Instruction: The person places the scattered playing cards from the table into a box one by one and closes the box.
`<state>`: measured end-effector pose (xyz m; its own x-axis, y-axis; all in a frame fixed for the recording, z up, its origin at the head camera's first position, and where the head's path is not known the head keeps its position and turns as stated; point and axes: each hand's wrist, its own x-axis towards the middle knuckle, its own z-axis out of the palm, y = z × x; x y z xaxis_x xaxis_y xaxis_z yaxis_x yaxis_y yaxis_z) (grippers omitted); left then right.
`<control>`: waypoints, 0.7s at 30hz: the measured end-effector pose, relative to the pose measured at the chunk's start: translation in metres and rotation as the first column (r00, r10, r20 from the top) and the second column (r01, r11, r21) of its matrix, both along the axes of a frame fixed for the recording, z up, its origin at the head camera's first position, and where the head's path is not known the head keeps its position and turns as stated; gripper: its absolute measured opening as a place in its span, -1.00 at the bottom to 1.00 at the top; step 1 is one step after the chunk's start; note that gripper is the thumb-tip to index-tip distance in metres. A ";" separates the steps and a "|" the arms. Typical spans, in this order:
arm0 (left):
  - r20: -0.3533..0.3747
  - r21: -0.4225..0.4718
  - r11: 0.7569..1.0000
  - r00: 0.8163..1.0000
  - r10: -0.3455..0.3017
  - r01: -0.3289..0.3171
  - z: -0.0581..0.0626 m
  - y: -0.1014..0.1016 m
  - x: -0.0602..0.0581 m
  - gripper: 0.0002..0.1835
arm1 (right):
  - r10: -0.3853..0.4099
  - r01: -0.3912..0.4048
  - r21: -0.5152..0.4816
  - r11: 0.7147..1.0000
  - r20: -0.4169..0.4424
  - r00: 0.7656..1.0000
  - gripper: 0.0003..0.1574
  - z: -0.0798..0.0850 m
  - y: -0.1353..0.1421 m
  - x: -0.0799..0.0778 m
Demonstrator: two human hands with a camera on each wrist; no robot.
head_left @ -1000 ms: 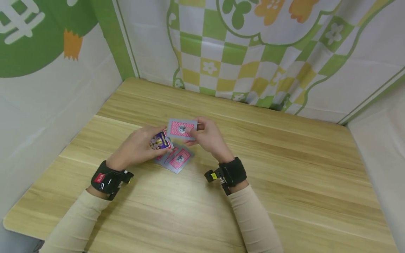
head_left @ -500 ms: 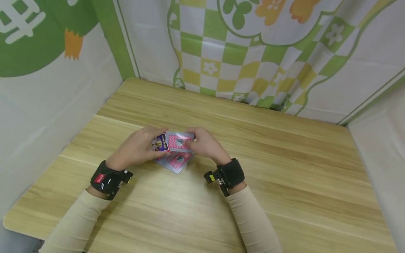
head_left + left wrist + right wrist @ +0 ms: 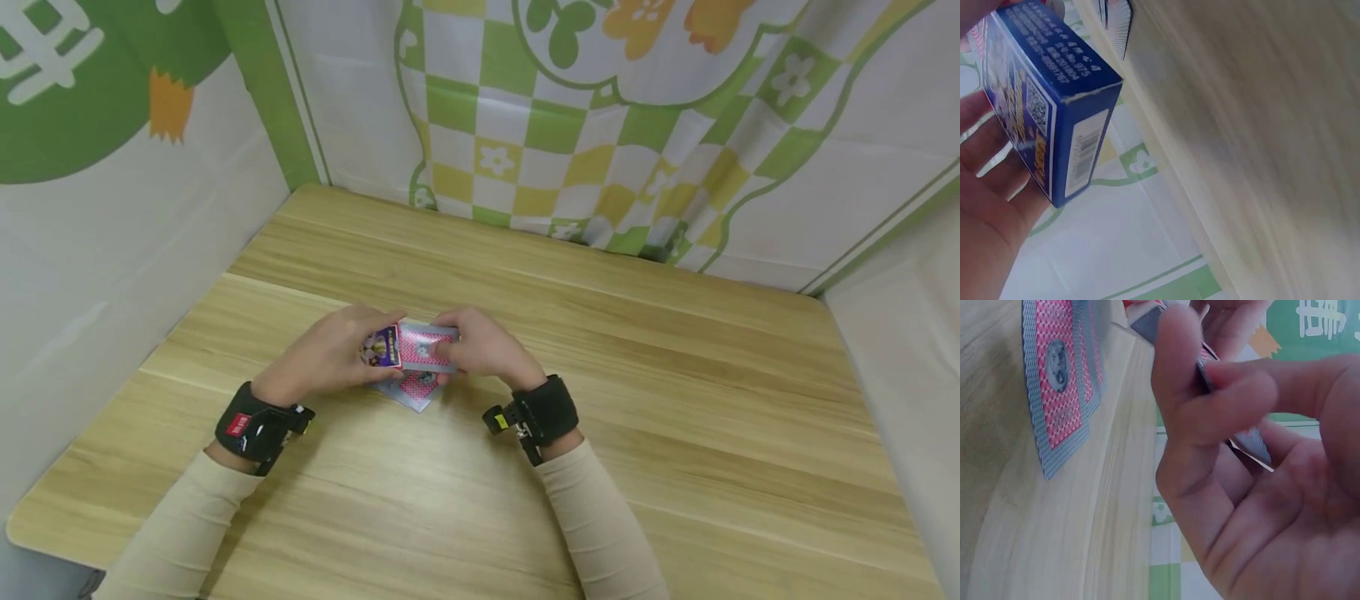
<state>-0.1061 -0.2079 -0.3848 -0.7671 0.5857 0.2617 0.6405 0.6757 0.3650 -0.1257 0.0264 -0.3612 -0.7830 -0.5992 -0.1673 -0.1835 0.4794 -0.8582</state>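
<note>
My left hand (image 3: 330, 350) grips a small blue card box (image 3: 381, 347), thumb on its near side and fingers along the far one. In the left wrist view the box (image 3: 1054, 100) shows a barcode on its end. With thumb and fingers my right hand (image 3: 487, 346) pinches a red-backed playing card (image 3: 426, 347), whose left end meets the open right end of the box. Below them, several more playing cards (image 3: 415, 390) lie overlapping on the table, face down. The right wrist view shows these cards (image 3: 1057, 369) at its left, while the pinched card is mostly hidden behind the fingers.
The wooden table (image 3: 675, 400) stretches around both hands. A checked green and yellow curtain (image 3: 555, 125) hangs along its far edge, and a pale wall (image 3: 150, 225) stands on the left. Black camera straps (image 3: 551, 410) circle both wrists.
The right hand has brought the card down and left from above the box to line up with its open end. The left hand with the box has shifted slightly down. Loose cards stay put.
</note>
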 end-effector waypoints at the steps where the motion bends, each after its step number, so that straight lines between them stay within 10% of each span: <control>1: 0.006 0.002 1.000 1.000 -0.013 0.013 0.000 0.001 0.000 -0.17 | 0.004 -0.004 0.000 1.000 -0.001 1.000 -0.74 0.000 0.000 0.000; 6: 0.009 0.022 0.999 0.999 -0.038 0.038 -0.001 0.004 0.001 -0.22 | -0.069 0.068 -0.062 0.996 -0.019 0.997 -0.53 -0.005 -0.010 0.002; 10: -0.004 0.042 0.997 0.998 0.065 -0.065 -0.002 0.003 0.000 -0.26 | -0.168 0.159 -0.068 0.985 -0.160 0.973 -0.18 -0.007 -0.023 0.007; 14: -0.005 0.085 0.986 0.989 0.145 -0.144 -0.002 0.001 -0.001 -0.25 | -0.018 0.018 -0.003 1.000 -0.340 0.940 -0.03 -0.007 -0.032 0.013; 18: -0.006 0.089 0.987 0.991 0.133 -0.132 -0.002 0.001 -0.002 -0.30 | 0.209 -0.187 0.097 0.978 -0.328 0.921 0.11 -0.009 -0.036 0.019; 21: -0.031 0.070 0.987 0.989 0.146 -0.144 -0.002 0.000 -0.002 -0.26 | 0.203 -0.163 0.152 0.975 -0.301 0.932 0.03 -0.010 -0.034 0.017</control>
<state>-0.1085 -0.2077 -0.3870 -0.8322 0.4490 0.3254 0.5508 0.7373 0.3912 -0.1083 -0.0071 -0.3716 -0.6861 -0.7274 -0.0128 -0.5275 0.5096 -0.6798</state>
